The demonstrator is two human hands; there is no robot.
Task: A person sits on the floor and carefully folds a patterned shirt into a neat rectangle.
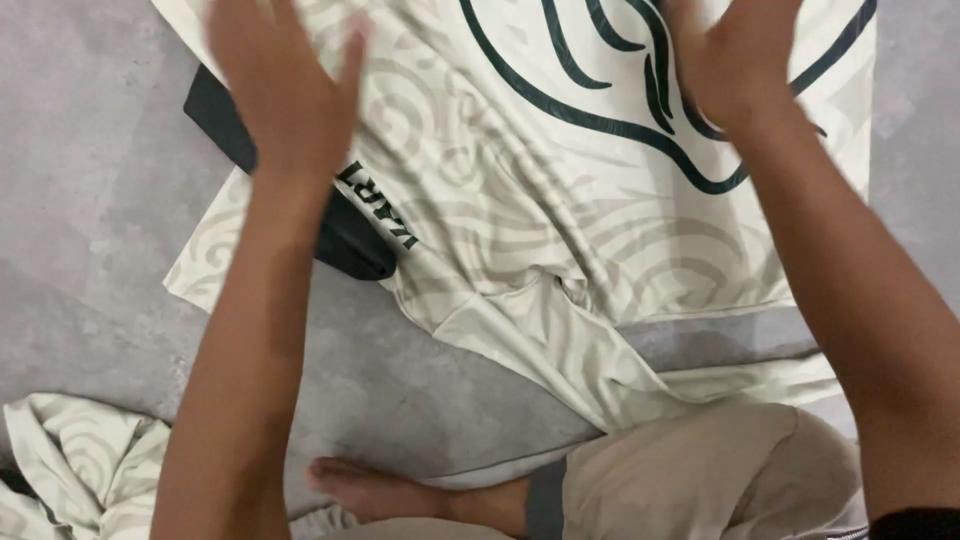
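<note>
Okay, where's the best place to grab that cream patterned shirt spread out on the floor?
Probably the near hem of the cream shirt, from the person's own side: that edge lies free and slightly lifted on the floor, while the left hand and right hand press flat farther up.

Left hand (285, 95), right hand (735, 65) flat, fingers spread, on cream patterned shirt (530, 210); grey floor (90, 200).

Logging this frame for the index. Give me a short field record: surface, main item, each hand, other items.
surface: grey floor
main item: cream patterned shirt with dark line design, spread flat
left hand: open, palm down on shirt's left part, near dark trim
right hand: open, flat on shirt's upper right
other items: crumpled cream patterned cloth at lower left; person's bare foot and beige-trousered knee
</note>
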